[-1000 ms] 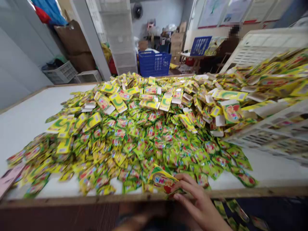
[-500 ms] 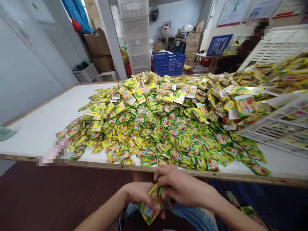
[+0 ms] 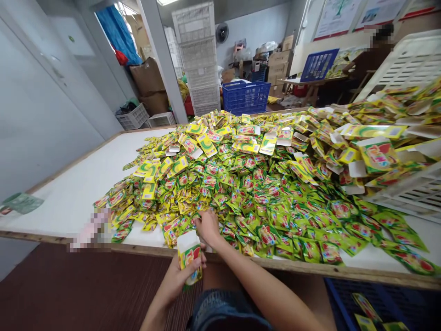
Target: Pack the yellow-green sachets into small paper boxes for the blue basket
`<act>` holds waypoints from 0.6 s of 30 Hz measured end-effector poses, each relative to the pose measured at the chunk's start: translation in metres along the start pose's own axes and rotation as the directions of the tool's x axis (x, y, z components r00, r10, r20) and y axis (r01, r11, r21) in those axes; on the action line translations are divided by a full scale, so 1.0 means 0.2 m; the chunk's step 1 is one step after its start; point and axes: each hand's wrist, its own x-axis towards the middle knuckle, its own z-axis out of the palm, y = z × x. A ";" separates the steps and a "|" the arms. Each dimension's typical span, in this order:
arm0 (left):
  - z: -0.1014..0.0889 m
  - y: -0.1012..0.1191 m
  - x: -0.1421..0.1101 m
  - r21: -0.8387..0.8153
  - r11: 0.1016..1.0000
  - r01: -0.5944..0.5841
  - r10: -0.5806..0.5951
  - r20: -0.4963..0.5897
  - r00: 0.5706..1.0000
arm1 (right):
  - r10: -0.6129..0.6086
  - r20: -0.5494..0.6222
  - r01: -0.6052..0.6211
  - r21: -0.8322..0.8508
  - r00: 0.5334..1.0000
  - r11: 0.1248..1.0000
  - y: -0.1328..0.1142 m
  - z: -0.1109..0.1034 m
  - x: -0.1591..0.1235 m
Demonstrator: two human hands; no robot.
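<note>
Packets (image 3: 267, 235) on the table (image 3: 79, 170), a basket (image 3: 245, 97) behind it, a crate (image 3: 413, 189) at right.

left hand (image 3: 178, 277): gripping carton (image 3: 189, 253) | right hand (image 3: 208, 228): at sachet pile (image 3: 272, 202)

Pale back wall (image 3: 265, 24), dark floor (image 3: 103, 289), fan (image 3: 222, 33), ceiling light (image 3: 167, 2)

The left hand (image 3: 176, 276) is curled shut, thumb forward, while the right hand (image 3: 208, 228) extends beyond, fingers bent.
</note>
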 end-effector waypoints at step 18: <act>0.54 -0.10 0.29 -0.098 0.994 -0.057 0.051 -0.062 0.997 | 0.145 -0.159 0.011 0.711 0.977 0.703 0.44 -0.66 -0.33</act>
